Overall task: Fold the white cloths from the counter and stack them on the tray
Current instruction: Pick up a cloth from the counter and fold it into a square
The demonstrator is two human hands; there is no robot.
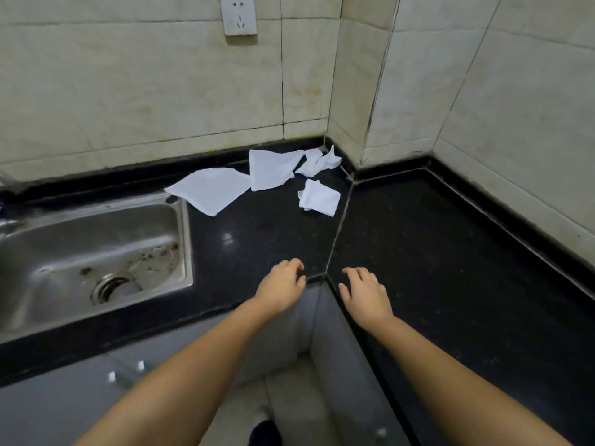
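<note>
A black shiny worktop (434,252) bends round the corner of the tiled walls. A thin line (338,233) runs across it from the corner to the front edge. A steel sink (96,252) is set into it on the left. Four white cloths lie at the back: a big flat cloth (209,189), a folded-over cloth (272,169), a crumpled cloth (318,162) right in the corner, and a small cloth (320,198) in front of it.

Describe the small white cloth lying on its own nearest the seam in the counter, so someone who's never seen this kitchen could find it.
Start at the steel sink and follow the black counter right to the tiled corner, where four white cloths lie. Three crowd the back wall; the small cloth sits apart, forward of them, beside the diagonal counter seam. It is the smallest and most compact.
</note>
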